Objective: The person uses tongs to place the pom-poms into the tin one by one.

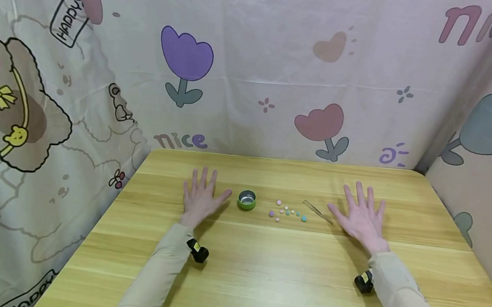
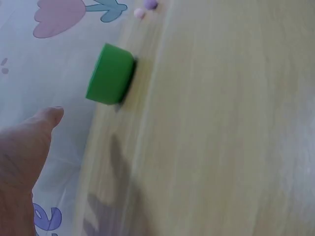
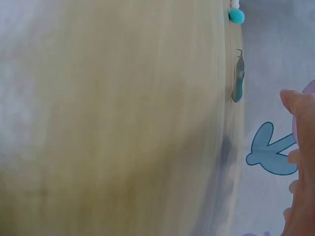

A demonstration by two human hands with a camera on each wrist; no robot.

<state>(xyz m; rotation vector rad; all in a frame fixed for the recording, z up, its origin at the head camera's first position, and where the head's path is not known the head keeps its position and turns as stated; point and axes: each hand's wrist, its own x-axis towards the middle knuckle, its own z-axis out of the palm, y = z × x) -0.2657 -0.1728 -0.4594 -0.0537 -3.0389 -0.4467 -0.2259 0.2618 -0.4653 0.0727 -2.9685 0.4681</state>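
Observation:
My left hand, fingers spread and holding nothing, is over the table just left of a small round green container. The container is open at the top with a silvery inside; its green wall shows in the left wrist view. To its right lie several small pompom-like balls in purple, pink, white and teal, among them a blue ball. A pair of metal tweezers lies slantwise between the balls and my right hand. That hand is also spread wide with nothing in it, its thumb nearest the tweezers.
The wooden table reaches back to a printed cloth hanging behind it and along both sides. A small black camera sits on each wrist, one at the left cuff and one at the right.

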